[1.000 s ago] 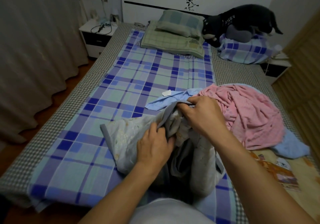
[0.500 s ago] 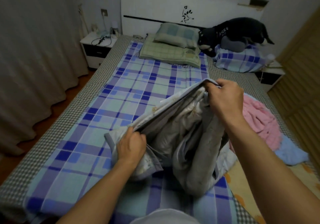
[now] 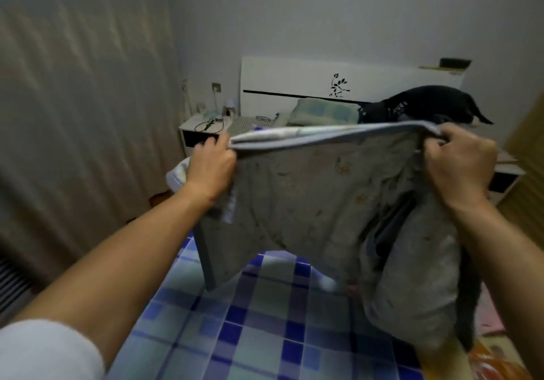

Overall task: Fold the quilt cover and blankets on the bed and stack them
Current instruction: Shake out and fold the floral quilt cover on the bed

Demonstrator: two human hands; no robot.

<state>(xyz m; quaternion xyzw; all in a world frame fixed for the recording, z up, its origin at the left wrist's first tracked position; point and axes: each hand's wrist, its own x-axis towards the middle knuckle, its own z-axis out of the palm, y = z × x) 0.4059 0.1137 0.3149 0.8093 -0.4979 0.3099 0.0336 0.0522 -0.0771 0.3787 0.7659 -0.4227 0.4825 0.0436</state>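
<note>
Quilt cover [image 3: 309, 203], grey with a faint flower print, hangs in the middle of the frame, lifted clear above the bed [image 3: 235, 335] and stretched by its top edge between both hands. That top edge runs nearly level across the frame, showing a pale striped lining where it folds over. The left hand [image 3: 210, 164], left of centre, grips the left end of the edge, its fingers curled round the cloth. The right hand [image 3: 459, 164], toward the right edge of the frame, grips the other end with its fingers closed over a bunched corner. Below the right hand the cover sags in a thick, rumpled mass down the lower right; under the left hand it falls flatter, ending above the blue checked sheet [image 3: 265, 344] that fills the lower middle. A white sleeve [image 3: 44, 350] sits in the lower left corner. Behind the cover, in the upper middle, stand a white headboard [image 3: 294, 79] with a black leaf motif, a green checked pillow [image 3: 323, 111] and a black plush toy [image 3: 426, 103]. A nightstand [image 3: 203, 132] with a cable on it stands left of the headboard, and a curtain [image 3: 73, 114] fills the left side
</note>
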